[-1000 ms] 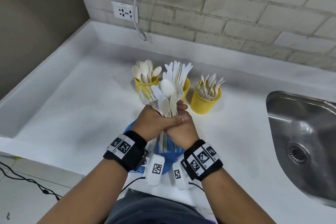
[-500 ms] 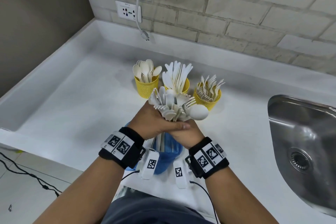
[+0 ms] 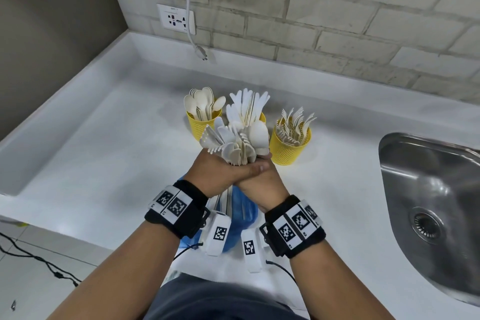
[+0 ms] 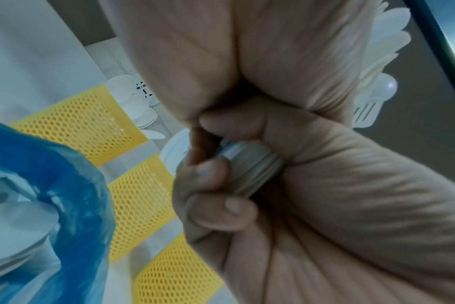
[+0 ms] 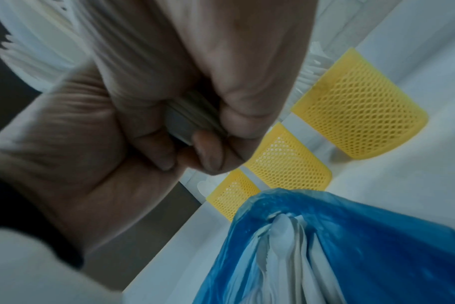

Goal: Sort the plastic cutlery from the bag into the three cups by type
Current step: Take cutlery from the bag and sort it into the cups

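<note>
Both hands clasp one bundle of white plastic cutlery (image 3: 236,143) above the counter, its spoon, fork and knife heads fanning upward. My left hand (image 3: 215,174) wraps the handles from the left and my right hand (image 3: 262,184) from the right, thumbs overlapping. The wrist views show fingers curled round the stacked handles (image 4: 249,164) (image 5: 190,121). Under the hands lies the blue bag (image 3: 241,210), more cutlery (image 5: 281,257) showing at its mouth. Behind stand three yellow mesh cups: spoons (image 3: 200,124), knives (image 3: 262,118), mostly hidden by the bundle, and forks (image 3: 291,145).
A steel sink (image 3: 428,202) is set into the white counter (image 3: 104,150) at the right. Behind the cups runs a brick wall with a socket (image 3: 176,20) and a hanging cable (image 3: 200,52). The counter's front edge is near my body.
The hands stay clasped in the same place. The heads of the bundle, fanned to the right half a second ago, are gathered closer and lean left.
</note>
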`<action>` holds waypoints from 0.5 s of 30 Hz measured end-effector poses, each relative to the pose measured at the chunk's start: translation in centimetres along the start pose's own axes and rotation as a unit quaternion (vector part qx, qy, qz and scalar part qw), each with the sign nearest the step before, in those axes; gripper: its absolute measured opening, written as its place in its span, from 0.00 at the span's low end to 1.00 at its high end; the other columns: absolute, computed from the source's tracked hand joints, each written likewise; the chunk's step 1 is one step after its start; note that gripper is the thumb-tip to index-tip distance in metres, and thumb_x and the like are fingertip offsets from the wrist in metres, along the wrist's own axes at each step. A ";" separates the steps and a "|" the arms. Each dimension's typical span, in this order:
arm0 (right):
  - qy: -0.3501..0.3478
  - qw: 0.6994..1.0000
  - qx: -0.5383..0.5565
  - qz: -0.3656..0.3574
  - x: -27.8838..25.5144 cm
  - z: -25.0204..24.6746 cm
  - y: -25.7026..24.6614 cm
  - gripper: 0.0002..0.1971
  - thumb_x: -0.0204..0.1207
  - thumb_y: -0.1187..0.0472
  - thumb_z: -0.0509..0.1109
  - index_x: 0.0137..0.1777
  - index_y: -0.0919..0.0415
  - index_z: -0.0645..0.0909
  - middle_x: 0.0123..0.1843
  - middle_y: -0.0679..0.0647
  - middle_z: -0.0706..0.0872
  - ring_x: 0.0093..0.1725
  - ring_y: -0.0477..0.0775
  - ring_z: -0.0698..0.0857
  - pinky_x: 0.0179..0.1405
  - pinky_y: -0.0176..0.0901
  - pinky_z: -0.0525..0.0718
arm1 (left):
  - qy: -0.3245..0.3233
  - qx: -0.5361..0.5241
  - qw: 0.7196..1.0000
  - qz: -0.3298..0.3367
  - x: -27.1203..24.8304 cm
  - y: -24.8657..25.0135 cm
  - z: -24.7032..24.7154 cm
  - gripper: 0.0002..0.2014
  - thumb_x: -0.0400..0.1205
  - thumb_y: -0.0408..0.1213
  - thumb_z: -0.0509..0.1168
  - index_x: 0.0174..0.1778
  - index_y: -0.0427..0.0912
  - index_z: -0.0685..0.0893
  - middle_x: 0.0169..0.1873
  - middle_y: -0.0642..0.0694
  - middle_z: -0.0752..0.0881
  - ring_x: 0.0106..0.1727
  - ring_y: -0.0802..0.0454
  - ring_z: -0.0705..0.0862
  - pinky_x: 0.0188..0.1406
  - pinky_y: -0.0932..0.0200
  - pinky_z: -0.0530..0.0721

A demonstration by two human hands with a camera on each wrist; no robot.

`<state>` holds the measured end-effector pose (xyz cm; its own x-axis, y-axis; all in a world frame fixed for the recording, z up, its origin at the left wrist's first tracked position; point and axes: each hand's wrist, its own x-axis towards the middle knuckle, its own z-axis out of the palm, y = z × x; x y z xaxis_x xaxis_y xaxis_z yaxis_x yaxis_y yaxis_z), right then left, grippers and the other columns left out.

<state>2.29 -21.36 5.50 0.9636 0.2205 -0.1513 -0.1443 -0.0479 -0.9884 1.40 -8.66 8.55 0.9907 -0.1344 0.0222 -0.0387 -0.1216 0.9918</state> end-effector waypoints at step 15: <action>0.028 0.980 -0.132 -0.145 1.0 -5.9 -3.5 0.31 0.72 0.85 0.66 0.59 0.45 0.85 0.65 0.55 0.85 0.55 0.44 0.90 0.58 0.39 0.86 | 0.058 0.096 0.992 0.055 1.7 1.6 -2.2 0.10 0.77 0.26 0.78 0.52 0.40 0.90 0.43 0.60 0.90 0.46 0.73 0.87 0.49 0.79 0.79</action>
<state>5.14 -26.72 8.92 0.9675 0.2081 0.1435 0.1932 -0.2429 -0.9506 3.27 -6.94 10.47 0.9871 -0.0447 0.1541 -0.1604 -0.2991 0.9406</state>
